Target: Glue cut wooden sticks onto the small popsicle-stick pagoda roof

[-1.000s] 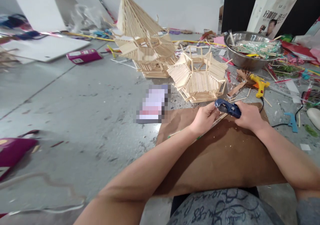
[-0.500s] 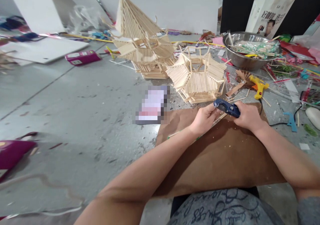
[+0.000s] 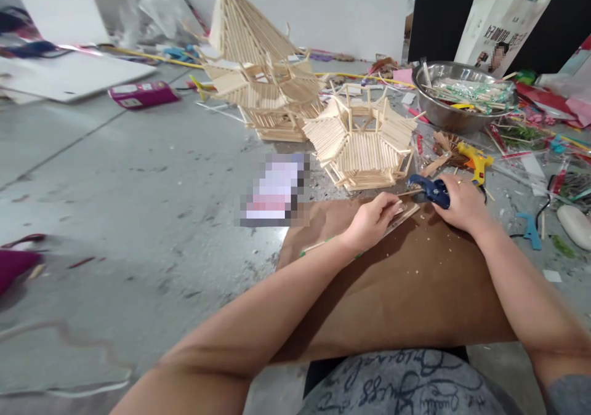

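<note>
My left hand (image 3: 369, 223) is closed on a bunch of thin wooden sticks (image 3: 402, 213) lying on the brown cardboard sheet (image 3: 397, 292). My right hand (image 3: 462, 204) grips a blue cutter (image 3: 430, 190), held to the right of the stick ends and just apart from them. Beyond both hands stands a low six-sided stick model (image 3: 362, 145), and behind it a taller stick pagoda (image 3: 256, 70).
A yellow glue gun (image 3: 474, 159) with a black cord lies right of the hands. A steel bowl (image 3: 450, 116) of sticks sits at the back right amid scraps. A pink box (image 3: 141, 93) and white board (image 3: 69, 76) lie far left on the grey floor.
My right hand has drawn the blue cutter to the right, away from my left hand. My left hand has lowered the sticks toward the cardboard. The view has shifted slightly.
</note>
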A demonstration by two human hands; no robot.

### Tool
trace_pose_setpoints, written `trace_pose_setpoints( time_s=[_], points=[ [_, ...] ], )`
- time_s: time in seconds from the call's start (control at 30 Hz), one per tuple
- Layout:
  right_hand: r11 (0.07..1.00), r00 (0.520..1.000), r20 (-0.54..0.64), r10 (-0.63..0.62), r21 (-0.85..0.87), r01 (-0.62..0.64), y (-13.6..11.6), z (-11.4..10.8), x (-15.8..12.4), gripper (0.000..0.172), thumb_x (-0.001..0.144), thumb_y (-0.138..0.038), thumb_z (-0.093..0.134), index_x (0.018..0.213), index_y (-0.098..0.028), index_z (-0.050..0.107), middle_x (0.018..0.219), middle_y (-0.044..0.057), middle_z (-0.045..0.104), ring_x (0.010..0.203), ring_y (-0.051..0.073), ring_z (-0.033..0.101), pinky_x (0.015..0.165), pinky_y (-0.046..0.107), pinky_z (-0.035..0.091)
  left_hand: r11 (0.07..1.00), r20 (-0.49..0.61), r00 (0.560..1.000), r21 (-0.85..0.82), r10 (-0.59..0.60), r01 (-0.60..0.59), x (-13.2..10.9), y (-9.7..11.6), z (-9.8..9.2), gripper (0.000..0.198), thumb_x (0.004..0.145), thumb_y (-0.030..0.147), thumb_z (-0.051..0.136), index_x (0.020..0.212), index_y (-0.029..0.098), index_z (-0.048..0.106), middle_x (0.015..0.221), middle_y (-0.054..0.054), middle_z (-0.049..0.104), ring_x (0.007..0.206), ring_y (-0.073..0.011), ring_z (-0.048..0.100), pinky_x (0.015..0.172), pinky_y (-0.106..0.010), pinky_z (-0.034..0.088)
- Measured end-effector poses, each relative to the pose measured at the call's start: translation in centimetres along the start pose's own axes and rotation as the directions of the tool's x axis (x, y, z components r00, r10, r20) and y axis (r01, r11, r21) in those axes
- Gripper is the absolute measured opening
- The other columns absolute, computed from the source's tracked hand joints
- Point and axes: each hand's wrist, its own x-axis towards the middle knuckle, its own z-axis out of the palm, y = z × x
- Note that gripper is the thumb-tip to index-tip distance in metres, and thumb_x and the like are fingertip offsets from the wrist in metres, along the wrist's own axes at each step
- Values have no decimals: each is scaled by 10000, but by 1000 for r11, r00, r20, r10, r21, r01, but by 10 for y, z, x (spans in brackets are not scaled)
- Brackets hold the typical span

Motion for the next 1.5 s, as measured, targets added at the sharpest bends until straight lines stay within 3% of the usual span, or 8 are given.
trace_pose_setpoints(
  time_s=[0.2, 0.4, 0.7, 1.03, 1.23, 1.4, 1.5],
  points=[
    [999, 993, 114, -11, -40, 16, -5, 6, 1, 634, 752, -551, 514, 1183, -86, 488, 1074, 181, 600, 987, 309, 550, 851, 418, 392, 973, -42, 981, 139, 190, -183, -2, -10, 2, 186, 885, 257, 425, 842, 145, 568, 745, -29, 667, 630, -82, 593, 607, -163, 459],
    [997, 982, 185, 33, -70, -20, -6, 7, 1, 755, 738, -645, 475, 1247, -88, 451, 1138, 198, 576, 1061, 327, 511, 879, 435, 357, 883, -33, 914, 277, 404, -380, -4, -8, -1, 213, 903, 273, 426, 862, 150, 594, 744, -45, 696, 607, -85, 630, 575, -160, 473],
    [990, 983, 179, 32, -138, -7, -10, 8, -2, 747, 781, -631, 411, 1265, -62, 449, 1175, 208, 557, 1085, 335, 487, 931, 462, 313, 808, 42, 907, 439, 419, -393, -7, -2, -2, 259, 937, 279, 325, 866, 151, 539, 697, -39, 689, 544, -100, 633, 517, -176, 454],
    [992, 982, 184, 45, -125, -22, -14, 17, -13, 694, 851, -594, 274, 1338, -114, 392, 1359, 178, 445, 1292, 323, 331, 1014, 588, 213, 855, 39, 920, 355, 391, -379, -10, 1, 5, 211, 932, 237, 341, 995, 147, 520, 878, -78, 708, 713, -135, 684, 622, -211, 514],
    [995, 996, 90, 20, -103, -10, -11, 14, -12, 622, 881, -531, 276, 1315, -108, 417, 1303, 177, 506, 1232, 306, 419, 1019, 589, 190, 854, 28, 938, 406, 344, -325, -11, -2, 8, 190, 912, 256, 406, 847, 166, 560, 730, -21, 695, 597, -107, 648, 566, -184, 466],
    [1000, 993, -115, -5, -10, 4, -13, 3, -10, 486, 892, -450, 322, 1178, -119, 532, 1187, 155, 597, 1119, 261, 522, 1033, 495, 235, 785, -15, 880, 461, 474, -415, -6, 5, 1, 269, 913, 279, 417, 762, 153, 599, 707, -22, 658, 614, -96, 603, 588, -182, 451],
    [992, 973, -227, -41, 106, 67, -20, -2, -12, 357, 887, -382, 354, 1047, -159, 581, 1061, 125, 651, 1029, 227, 567, 995, 438, 316, 710, -78, 848, 589, 525, -385, -2, 13, -9, 259, 891, 288, 464, 732, 169, 630, 779, -41, 654, 688, -126, 561, 639, -225, 448]
  ],
)
